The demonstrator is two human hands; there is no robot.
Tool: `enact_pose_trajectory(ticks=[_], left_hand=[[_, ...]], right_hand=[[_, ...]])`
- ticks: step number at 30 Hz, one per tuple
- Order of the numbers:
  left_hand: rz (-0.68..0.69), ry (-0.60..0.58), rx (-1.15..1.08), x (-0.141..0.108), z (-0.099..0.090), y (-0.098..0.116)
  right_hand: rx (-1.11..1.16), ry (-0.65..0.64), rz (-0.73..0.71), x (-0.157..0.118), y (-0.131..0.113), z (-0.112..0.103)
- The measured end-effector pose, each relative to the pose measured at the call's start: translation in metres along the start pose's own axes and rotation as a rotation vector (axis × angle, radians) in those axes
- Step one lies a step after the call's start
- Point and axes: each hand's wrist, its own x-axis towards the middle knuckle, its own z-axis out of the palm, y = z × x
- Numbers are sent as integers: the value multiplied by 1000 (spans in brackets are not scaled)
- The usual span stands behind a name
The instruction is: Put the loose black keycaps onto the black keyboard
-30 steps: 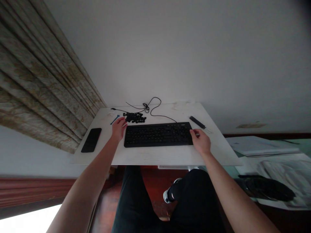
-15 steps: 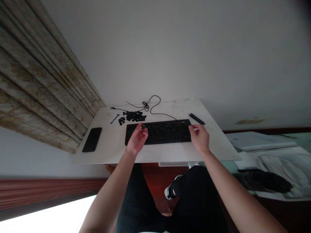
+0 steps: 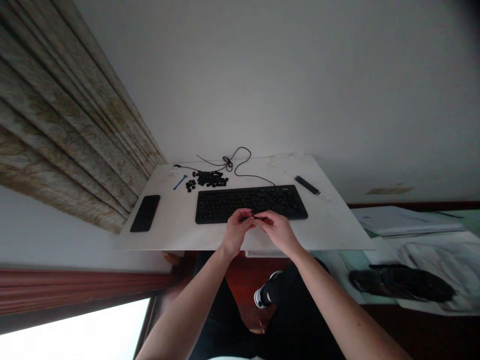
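A black keyboard [image 3: 217, 206] lies on the white table with its keys facing up. My left hand [image 3: 237, 227] and my right hand [image 3: 275, 227] meet fingertip to fingertip over its front edge. Between the pinched fingers of my left hand is a small black keycap [image 3: 245, 218], mostly hidden. My right thumb and forefinger are pressed together against the same spot; whether they grip the keycap too is hard to make out. Behind the keyboard's left end sits a heap of loose black keycaps [image 3: 210, 178], with a few more scattered at its near left side.
A blue stick-like tool [image 3: 180, 182] lies left of the heap. A black phone [image 3: 145, 213] rests at the table's left side. The keyboard's cable [image 3: 245, 175] loops along the back. A dark strip-shaped piece [image 3: 307, 185] lies at the back right. Curtain [image 3: 75, 100] hangs left.
My left hand has moved right and toward me with the keycap. My right hand has come left from the keyboard's right end, and both hands now meet.
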Motion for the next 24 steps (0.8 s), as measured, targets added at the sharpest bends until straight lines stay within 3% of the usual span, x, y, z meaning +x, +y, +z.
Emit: enact_pose_trajectory(ticks=[3,7,10,15,19,24], left_hand=[[143,-12,302,6,-18,11],[595,177,937,15,-63,34],[761,124,1312,15,-92,39],[839,-59,1492,11,-100,31],[818,-97,1518,13,-97,29],[784,-87,1530,16,-98,29]], right_hand=[[-34,10,60,5,1,-11],[-39,-62,152,21,-1,-20],[3,-167,196,40,-4,-12],[-168,-403,135,79,-16,19],[-441,-526,-14,106,-25,36],[-608,-634,-6,121,-30,46]])
